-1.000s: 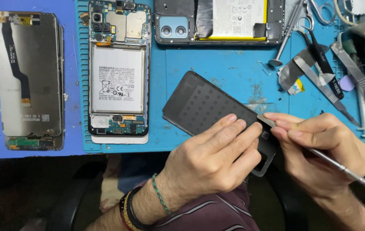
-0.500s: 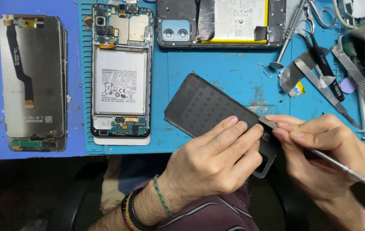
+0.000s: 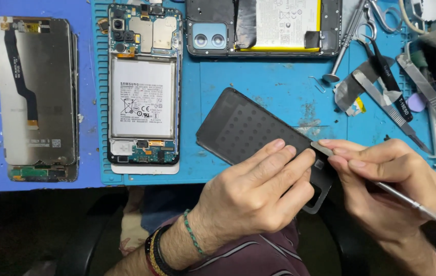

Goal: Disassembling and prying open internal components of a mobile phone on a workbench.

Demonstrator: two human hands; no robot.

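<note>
At the mat's near edge, two hands work on a black phone back cover.

Left hand [image 3: 251, 197] lies flat with fingers [image 3: 279, 161] spread, pinning the back cover [image 3: 243, 128] down; right hand [image 3: 389, 191] pinches a thin metal pry tool [image 3: 417, 205] tight, its tip at the cover's upper edge by the camera cutout. Half on the blue mat [image 3: 279, 82], half overhanging it, the cover looks light, thin and bendy, likely to crack if levered hard; best held by its long edges. Beyond lie an opened phone [image 3: 144, 87], a screen panel [image 3: 36, 97] and tweezers [image 3: 389, 102].
</note>
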